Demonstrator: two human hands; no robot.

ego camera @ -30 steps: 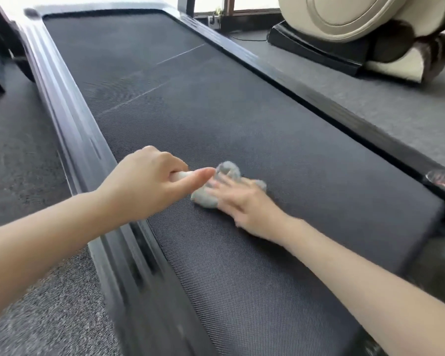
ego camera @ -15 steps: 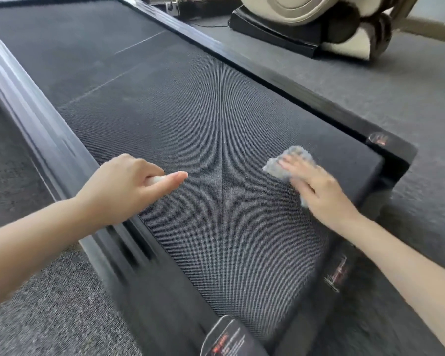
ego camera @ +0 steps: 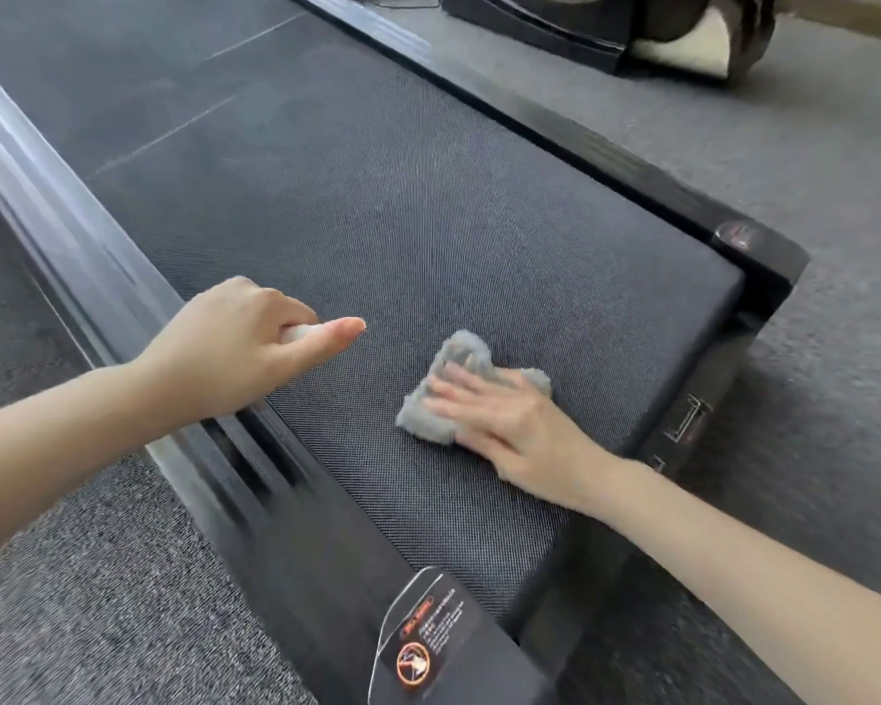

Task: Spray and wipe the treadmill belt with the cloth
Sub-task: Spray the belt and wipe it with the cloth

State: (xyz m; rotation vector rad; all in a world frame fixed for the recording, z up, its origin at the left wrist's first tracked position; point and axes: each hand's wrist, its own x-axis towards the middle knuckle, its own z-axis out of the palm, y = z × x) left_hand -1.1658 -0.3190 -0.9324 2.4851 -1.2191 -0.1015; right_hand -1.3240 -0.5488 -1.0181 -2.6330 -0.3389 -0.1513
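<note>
Grey speckled carpet (ego camera: 809, 170) is spread on both sides of a low treadmill, and the middle of the view is filled by its black, finely textured treadmill belt (ego camera: 428, 221). On that belt, towards its near end, the right hand (ego camera: 509, 424) is laid flat, fingers straight and pressed down on a crumpled grey fluffy cloth (ego camera: 461, 356). The cloth is held against the belt and is partly hidden beneath the palm. The left hand (ego camera: 240, 348) is held to the left of the cloth, apart from it, over the belt's left edge. Its fingers are curled round a small white object (ego camera: 301, 332). Only a tip of this is shown, so what it is cannot be told. The thumb is stretched forward over it. Under the left wrist a glossy black side rail (ego camera: 72, 236) is seen, blurred. A second black rail (ego camera: 606, 155) is set along the belt's right side. A black warning sticker (ego camera: 423, 643) with an orange symbol is fixed at the near left corner. At the top right a dark base (ego camera: 530, 22) is stood on the carpet.
</note>
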